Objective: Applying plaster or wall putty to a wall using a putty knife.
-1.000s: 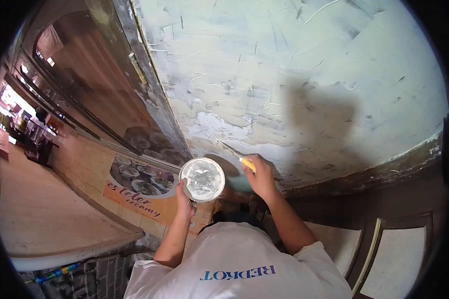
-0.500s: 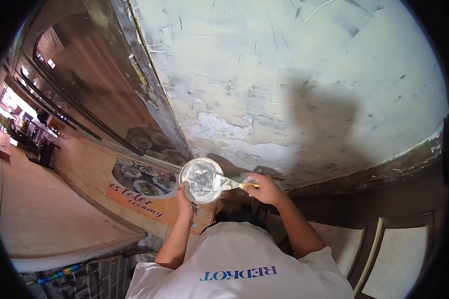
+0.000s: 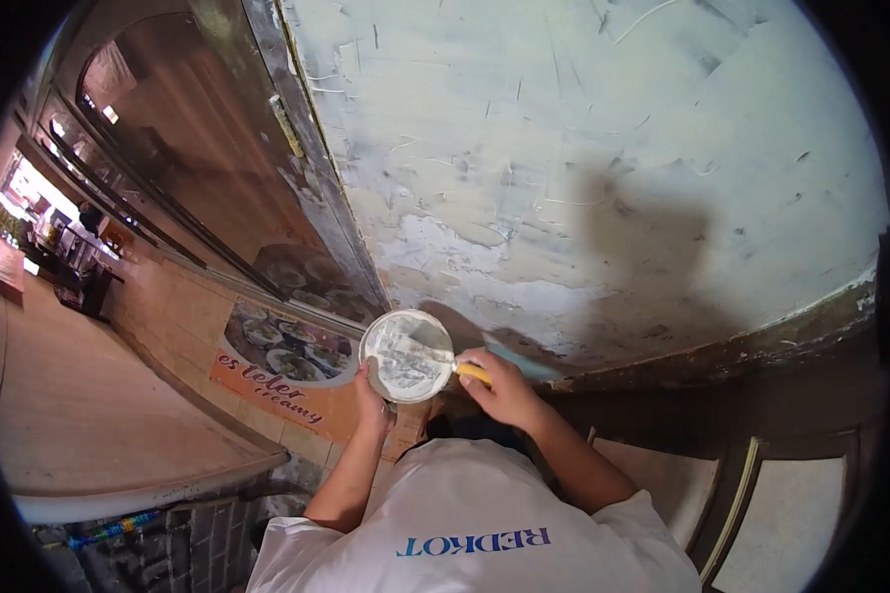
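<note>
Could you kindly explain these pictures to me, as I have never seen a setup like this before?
There is no machine here: these are a person's two bare hands. The pictures come from the left one of two wide fisheye cameras worn on the head, looking down, so straight edges bend and the white shirt shows below.

The left hand holds a round container with whitish, grey-streaked material inside. The right hand grips a yellow-handled tool; its far end reaches to the container, where it is hard to tell from the pale material.

In front is a wall with a patchy, pale, ridged surface and a dark shadow. To the left is an orange printed panel with pictures of bowls.
</note>
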`<state>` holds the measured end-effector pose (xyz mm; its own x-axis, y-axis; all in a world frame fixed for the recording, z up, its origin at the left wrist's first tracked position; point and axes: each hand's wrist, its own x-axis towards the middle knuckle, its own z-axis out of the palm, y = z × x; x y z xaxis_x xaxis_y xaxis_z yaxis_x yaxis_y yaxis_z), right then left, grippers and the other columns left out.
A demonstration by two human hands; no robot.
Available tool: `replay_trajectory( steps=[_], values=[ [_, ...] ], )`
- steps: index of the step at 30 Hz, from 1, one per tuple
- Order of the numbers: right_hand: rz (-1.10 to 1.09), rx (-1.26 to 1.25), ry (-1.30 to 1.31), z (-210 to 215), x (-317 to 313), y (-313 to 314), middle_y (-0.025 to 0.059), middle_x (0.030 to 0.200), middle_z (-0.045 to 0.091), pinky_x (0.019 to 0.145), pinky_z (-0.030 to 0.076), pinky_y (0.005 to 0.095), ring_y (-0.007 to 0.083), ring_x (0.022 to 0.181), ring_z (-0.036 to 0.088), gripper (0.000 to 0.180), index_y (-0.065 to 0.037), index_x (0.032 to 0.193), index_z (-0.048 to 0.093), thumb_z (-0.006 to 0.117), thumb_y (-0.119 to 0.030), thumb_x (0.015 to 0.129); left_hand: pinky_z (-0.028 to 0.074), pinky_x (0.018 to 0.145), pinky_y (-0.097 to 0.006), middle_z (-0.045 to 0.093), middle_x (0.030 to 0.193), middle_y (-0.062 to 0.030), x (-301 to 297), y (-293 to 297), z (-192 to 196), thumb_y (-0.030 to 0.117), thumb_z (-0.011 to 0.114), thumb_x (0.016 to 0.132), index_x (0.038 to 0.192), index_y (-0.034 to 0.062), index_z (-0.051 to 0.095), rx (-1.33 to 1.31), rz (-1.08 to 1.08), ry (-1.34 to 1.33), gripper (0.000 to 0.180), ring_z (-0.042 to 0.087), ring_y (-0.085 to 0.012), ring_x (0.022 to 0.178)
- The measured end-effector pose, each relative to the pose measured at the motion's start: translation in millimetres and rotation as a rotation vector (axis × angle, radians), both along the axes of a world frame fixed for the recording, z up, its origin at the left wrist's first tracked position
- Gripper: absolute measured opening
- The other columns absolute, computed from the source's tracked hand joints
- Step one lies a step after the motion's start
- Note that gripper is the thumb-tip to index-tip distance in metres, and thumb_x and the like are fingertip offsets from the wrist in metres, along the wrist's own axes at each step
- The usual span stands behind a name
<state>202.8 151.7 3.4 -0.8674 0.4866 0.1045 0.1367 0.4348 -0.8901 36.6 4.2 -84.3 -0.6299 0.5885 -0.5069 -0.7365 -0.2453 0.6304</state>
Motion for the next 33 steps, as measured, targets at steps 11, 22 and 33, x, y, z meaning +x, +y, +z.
replay_trajectory(
  steps=[11,22,33],
  values=[
    [-0.152,0.318,-0.039,-0.7,8.4,-7.2,0.0153,0.102,0.061,0.076,0.048,0.0417,0.0377,0.089,0.059,0.027,-0.008,0.112,0.052,0.058,-0.017,0.087,0.039,0.098,-0.037,0.052,0.127,-0.0102,-0.6,4.6,30.5,0.044,0.036,0.092,0.129,0.0039,0.044,-0.031,0.076,0.004,0.055,0.051,-0.0256,0.116],
    [-0.229,0.116,-0.081,-11.4,15.0,11.3,0.0171,0.103,0.06,0.077,0.046,0.0403,0.0375,0.092,0.058,0.026,-0.004,0.108,0.053,0.057,-0.019,0.087,0.037,0.099,-0.038,0.052,0.127,-0.0092,4.3,8.4,46.7,0.044,0.037,0.091,0.129,0.005,0.044,0.071,0.051,-0.049,0.055,0.05,-0.0256,0.116],
    [-0.384,0.452,0.003,29.1,-4.1,33.4,0.0172,0.097,0.063,0.071,0.048,0.0442,0.0383,0.086,0.06,0.028,-0.007,0.11,0.053,0.059,-0.02,0.086,0.039,0.098,-0.038,0.053,0.126,-0.0086,5.3,5.5,32.4,0.045,0.037,0.09,0.129,0.0063,0.045,0.123,0.05,-0.056,0.056,0.051,-0.0262,0.114]
  ],
)
